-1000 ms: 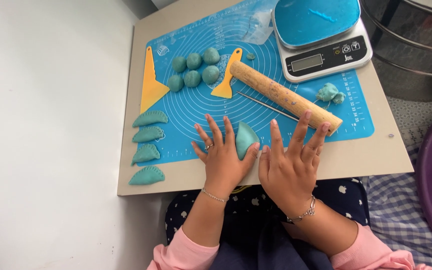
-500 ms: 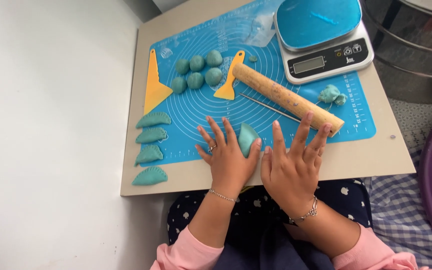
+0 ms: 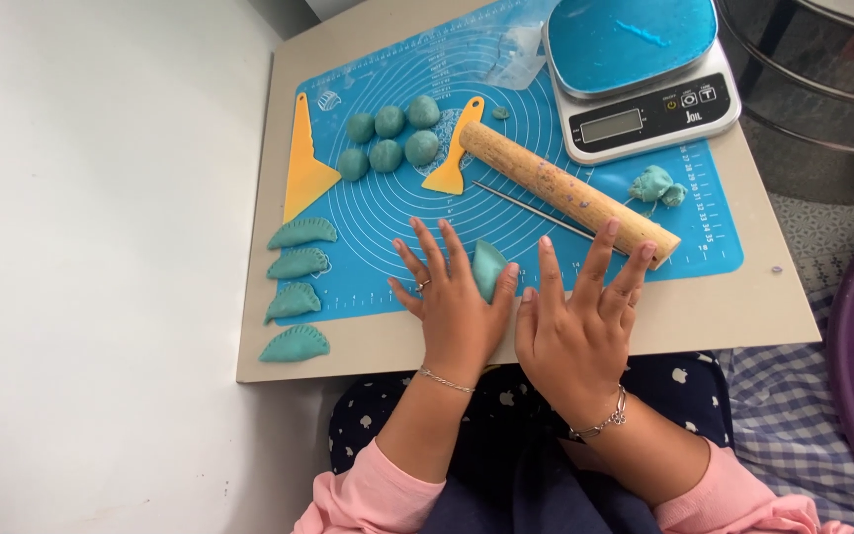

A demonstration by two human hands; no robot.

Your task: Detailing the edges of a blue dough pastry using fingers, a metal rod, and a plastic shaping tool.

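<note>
Both hands, left (image 3: 457,307) and right (image 3: 573,331), lie flat with fingers spread, flanking a teal dough piece (image 3: 487,267).

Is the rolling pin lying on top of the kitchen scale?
No, the rolling pin lies slantwise on the blue mat, below the kitchen scale and apart from it.

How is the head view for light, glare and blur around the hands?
Head view: bright, even light; soft shadows under the left hand and right hand; no strong glare on the blue mat; teal dough piece and rolling pin sharp; white surface on the left nearly washed out.
</note>
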